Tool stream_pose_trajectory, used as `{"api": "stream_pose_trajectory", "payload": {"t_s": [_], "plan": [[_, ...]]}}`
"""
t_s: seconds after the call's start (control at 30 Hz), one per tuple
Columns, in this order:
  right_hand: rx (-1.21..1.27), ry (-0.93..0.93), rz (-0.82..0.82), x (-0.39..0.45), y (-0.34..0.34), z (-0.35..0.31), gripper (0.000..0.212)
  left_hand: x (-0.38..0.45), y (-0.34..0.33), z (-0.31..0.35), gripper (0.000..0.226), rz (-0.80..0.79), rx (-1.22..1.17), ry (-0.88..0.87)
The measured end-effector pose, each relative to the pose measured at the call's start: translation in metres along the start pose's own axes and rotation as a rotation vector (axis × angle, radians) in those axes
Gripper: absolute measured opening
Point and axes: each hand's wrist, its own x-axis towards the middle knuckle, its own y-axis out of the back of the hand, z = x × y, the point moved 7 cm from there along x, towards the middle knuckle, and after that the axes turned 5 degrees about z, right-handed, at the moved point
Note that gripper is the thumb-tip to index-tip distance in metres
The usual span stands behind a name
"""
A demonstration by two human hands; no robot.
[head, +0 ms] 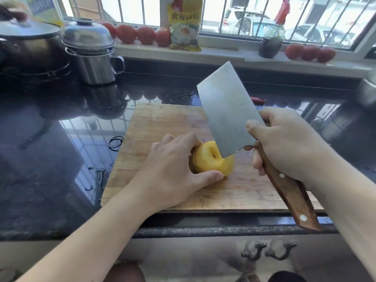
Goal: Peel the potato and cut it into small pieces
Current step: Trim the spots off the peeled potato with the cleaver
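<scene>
A peeled yellow potato lies on the wooden cutting board. My left hand grips it from the left, thumb along its near side and fingers curled over its far side. My right hand holds a cleaver by its wooden handle, thumb against the blade's side. The steel blade tilts up and away, and its heel corner touches the top of the potato on its right part.
The board sits on a dark glossy counter with water drops. Steel pots stand at the back left. Tomatoes, a yellow packet and a dark bottle line the windowsill. A black hair band lies left of the board.
</scene>
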Motion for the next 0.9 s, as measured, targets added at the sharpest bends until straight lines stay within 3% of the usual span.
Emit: {"api": "stream_pose_trajectory", "payload": {"t_s": [0.63,0.9], "plan": [[0.031,0.026,0.181,-0.018,0.0,0.002,0.02,0.0,-0.002,0.0,0.048,-0.001,0.015,0.001],[-0.029,0.173,0.289,-0.03,-0.005,-0.01,0.02,0.0,-0.003,0.0,0.052,-0.014,0.023,0.024]]}}
